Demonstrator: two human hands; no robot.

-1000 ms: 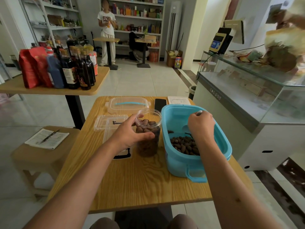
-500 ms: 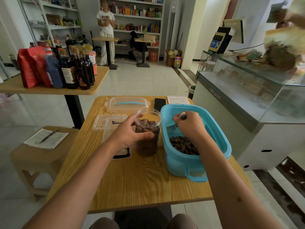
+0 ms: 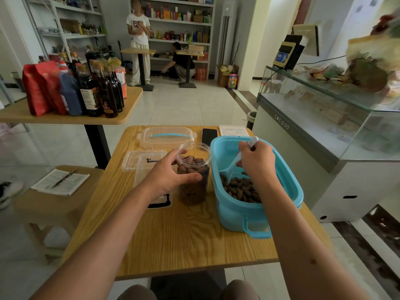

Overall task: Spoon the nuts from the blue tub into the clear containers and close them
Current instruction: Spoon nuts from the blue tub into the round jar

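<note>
**Soft, dim indoor light, warped at the edges**

The room is evenly lit and rather dull, with pale sheen on the floor tiles [image 3: 177,105]. Shadows on the worktop [image 3: 184,239] are faint. The glass counter [image 3: 329,98] reflects hazily. The top right corner is smeared and blurred, and straight lines bow outward near the borders.

One blue tub [image 3: 255,215] of nuts [image 3: 242,190] under the right hand [image 3: 256,161], one clear jar [image 3: 193,173] in the left hand [image 3: 168,177], one scoop [image 3: 232,166], two clear lids [image 3: 166,137] beyond the left hand, one phone [image 3: 209,136], one paper slip [image 3: 233,131], two hands
</note>
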